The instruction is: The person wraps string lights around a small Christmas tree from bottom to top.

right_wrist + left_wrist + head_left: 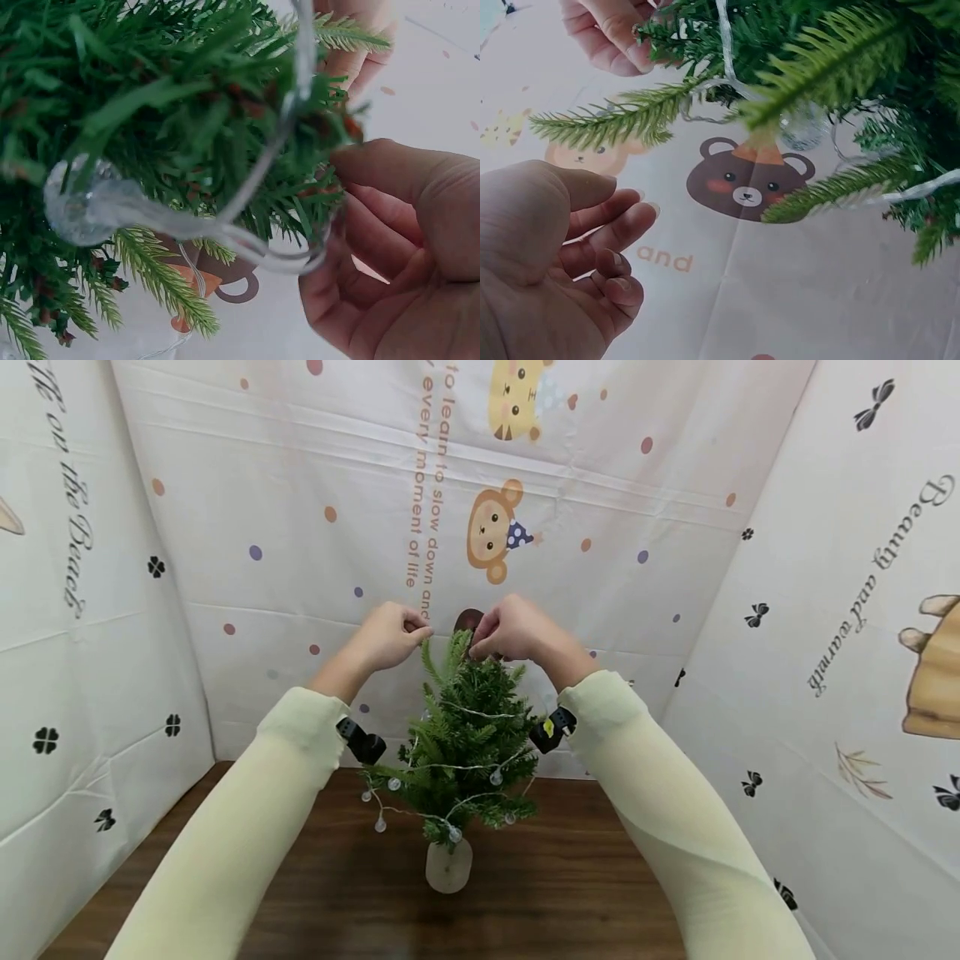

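A small artificial Christmas tree [480, 693] stands upright on a pale round base [448, 870]. Clear string lights [456, 767] with round bulbs wind around its branches. My right hand [517, 631] is at the treetop; in the right wrist view, its thumb and fingers pinch the lights' wire [259, 176] beside a branch tip. The exact grip is partly hidden by needles. My left hand [388, 637] is raised left of the top. In the left wrist view its fingers [626, 229] are loosely curled, apart from the branches, with nothing in them.
The tree stands on a dark wooden table [337, 877]. Light printed cloth [300, 468] with animal faces and dots hangs close behind, with more cloth at both sides. Lower bulbs [380, 825] dangle outward from the branches at the left.
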Demonstrator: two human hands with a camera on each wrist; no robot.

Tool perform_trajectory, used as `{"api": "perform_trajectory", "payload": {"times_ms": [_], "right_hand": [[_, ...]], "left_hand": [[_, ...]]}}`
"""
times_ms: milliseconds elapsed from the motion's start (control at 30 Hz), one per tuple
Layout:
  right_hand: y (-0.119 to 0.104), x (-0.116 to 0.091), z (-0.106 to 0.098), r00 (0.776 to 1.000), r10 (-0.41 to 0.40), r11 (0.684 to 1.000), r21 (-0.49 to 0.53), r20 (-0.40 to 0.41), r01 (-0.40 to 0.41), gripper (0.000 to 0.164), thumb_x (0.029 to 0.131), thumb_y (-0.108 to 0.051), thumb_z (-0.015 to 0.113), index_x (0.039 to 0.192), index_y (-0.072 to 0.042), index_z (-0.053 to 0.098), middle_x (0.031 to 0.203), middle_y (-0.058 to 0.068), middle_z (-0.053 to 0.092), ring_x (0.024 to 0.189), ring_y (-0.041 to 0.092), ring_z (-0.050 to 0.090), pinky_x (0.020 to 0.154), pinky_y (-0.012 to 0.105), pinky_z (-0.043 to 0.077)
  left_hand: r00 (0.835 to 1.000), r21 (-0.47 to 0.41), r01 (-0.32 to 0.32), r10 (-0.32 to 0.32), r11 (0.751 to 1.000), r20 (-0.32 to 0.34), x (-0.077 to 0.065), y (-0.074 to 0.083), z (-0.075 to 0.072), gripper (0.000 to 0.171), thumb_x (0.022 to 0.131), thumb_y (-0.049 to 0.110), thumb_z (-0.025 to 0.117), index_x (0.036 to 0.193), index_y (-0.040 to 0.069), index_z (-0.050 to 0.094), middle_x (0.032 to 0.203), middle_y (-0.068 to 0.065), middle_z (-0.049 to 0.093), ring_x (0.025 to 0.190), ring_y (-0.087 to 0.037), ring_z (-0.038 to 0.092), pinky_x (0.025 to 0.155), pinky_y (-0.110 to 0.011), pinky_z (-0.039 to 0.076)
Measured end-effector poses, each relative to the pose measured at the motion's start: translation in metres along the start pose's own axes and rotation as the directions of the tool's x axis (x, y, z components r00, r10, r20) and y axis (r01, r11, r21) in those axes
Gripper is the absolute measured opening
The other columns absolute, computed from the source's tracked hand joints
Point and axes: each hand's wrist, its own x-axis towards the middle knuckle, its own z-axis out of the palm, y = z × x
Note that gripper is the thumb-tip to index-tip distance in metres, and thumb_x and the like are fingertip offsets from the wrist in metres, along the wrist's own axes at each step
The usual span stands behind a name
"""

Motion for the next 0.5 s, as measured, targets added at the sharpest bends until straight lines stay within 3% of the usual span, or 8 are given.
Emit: {"api": "perform_trajectory", "payload": {"times_ms": [167,333,500], "right_hand": [[0.002,-0.001,0.000,0.999,-0.046,0.996,-0.081,0.008,0.047,0.007,0.090,-0.020,0.080,0.092,-0.013,0.082,0.094,0.001,0.077,0.080,0.015,0.064,0.069,0.028,0.052],[0.011,-0.008,-0.002,0.995,-0.102,0.995,-0.025,-0.013,0.101,0.013,0.093,-0.020,0.077,0.100,-0.011,0.082,0.101,0.006,0.079,0.091,0.020,0.070,0.081,0.035,0.056],[0.033,-0.024,-0.007,0.983,-0.132,0.989,0.045,-0.126,0.139,0.027,0.097,-0.021,0.072,0.119,-0.005,0.074,0.110,0.014,0.076,0.100,0.025,0.071,0.087,0.040,0.057]], "left_hand": [[1.000,0.002,-0.005,0.005,1.000,-0.009,-0.006,-0.003,0.000,0.027,0.104,0.022,0.059,0.117,0.003,0.075,0.106,-0.013,0.074,0.090,-0.024,0.065,0.078,-0.037,0.052],[0.999,0.015,-0.044,0.044,0.999,-0.007,-0.013,-0.007,-0.002,0.028,0.104,0.022,0.059,0.114,0.001,0.075,0.107,-0.015,0.074,0.093,-0.026,0.067,0.083,-0.039,0.054],[0.994,0.054,-0.100,0.102,0.994,-0.035,-0.026,-0.012,-0.004,0.027,0.105,0.020,0.057,0.117,0.000,0.072,0.109,-0.016,0.073,0.097,-0.029,0.066,0.087,-0.044,0.054]]}}
